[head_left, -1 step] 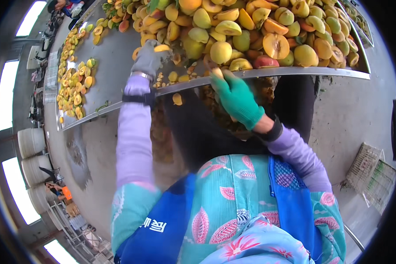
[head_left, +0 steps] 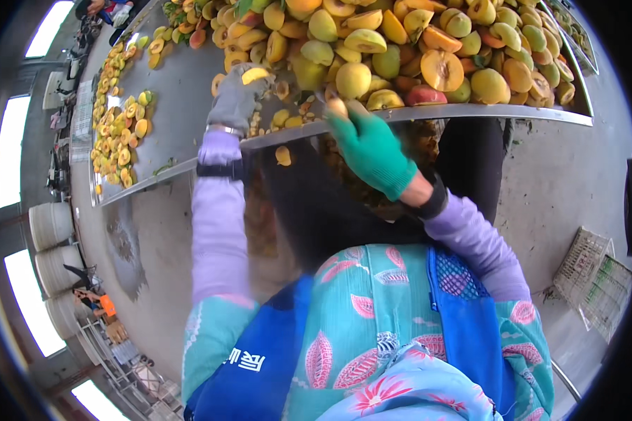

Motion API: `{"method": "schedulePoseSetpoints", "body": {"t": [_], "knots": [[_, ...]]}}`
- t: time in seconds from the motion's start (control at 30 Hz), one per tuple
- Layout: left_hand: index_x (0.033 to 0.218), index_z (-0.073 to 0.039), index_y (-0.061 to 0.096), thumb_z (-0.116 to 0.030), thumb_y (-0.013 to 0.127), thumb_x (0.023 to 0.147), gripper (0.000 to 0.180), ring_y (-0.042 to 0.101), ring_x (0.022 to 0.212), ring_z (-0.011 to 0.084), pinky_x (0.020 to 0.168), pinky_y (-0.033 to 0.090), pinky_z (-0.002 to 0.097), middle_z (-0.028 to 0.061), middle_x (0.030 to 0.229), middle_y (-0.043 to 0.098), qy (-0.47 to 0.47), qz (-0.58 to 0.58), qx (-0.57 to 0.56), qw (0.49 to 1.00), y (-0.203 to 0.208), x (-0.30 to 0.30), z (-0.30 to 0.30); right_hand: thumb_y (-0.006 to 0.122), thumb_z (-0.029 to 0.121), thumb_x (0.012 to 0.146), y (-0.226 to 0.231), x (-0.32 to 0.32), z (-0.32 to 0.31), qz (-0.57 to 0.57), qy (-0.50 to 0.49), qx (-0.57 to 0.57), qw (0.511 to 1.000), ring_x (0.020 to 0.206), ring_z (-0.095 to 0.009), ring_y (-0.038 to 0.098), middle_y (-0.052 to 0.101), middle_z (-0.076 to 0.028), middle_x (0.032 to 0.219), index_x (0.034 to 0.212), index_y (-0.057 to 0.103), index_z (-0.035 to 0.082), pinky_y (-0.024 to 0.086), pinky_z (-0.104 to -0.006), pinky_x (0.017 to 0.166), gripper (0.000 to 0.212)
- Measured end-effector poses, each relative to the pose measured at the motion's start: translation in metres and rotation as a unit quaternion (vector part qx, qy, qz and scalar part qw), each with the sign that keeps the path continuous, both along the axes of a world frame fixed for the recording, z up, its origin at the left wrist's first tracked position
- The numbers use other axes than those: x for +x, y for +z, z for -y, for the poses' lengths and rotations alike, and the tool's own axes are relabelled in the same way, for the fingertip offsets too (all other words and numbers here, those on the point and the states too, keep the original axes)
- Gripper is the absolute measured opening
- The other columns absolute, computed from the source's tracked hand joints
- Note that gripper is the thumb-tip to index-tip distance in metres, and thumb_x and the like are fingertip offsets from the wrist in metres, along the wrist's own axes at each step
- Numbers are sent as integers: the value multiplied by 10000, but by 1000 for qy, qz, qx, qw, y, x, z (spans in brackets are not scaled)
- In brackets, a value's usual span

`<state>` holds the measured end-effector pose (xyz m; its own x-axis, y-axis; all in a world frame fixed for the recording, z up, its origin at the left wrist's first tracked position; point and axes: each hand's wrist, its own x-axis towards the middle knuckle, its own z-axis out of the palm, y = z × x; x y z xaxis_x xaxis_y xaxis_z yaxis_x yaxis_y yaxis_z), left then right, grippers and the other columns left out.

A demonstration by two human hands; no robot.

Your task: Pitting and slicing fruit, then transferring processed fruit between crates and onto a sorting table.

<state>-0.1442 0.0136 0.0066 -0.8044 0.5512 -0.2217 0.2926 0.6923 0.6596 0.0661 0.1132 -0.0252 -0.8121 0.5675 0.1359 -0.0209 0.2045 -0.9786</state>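
My left hand, in a grey glove, is closed on a yellow peach piece above the metal table's near side. To its right, my right hand reaches over the table's rim in a green glove with bare fingertips. Its thumb and finger are pressed together on something thin and blurred that points toward the left hand; I cannot make out what it is. Between the hands, small peach pieces and pale pits lie on the metal. Just beyond is a large heap of halved and whole peaches.
Cut peaches lie along the table's left side. The raised metal rim runs along the near edge. White plastic crates stand on the floor at right, pale tubs at left. Another person is at the far left.
My right hand has shifted slightly left, toward my left hand. The peach piece in my left hand is tilted a little differently and sits slightly higher.
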Motion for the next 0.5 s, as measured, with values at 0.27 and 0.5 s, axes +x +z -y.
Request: {"method": "schedulePoseSetpoints", "body": {"t": [0.27, 0.5], "knots": [[1031, -3, 607, -220, 423, 953, 295, 561, 809, 119, 733, 457, 243, 58, 948, 624, 55, 107, 486, 866, -15, 100, 0, 468, 324, 921, 5, -15, 27, 42, 19, 212, 976, 501, -383, 556, 530, -186, 522, 812, 441, -7, 424, -449, 430, 349], [953, 5, 617, -225, 427, 943, 298, 551, 771, 123, 697, 451, 255, 59, 880, 623, 37, -86, 449, 888, -17, 118, -2, 453, 364, 922, -3, -5, 41, -4, -13, 110, 994, 494, -374, 555, 541, -217, 570, 816, 465, 2, 431, -451, 438, 378]]}}
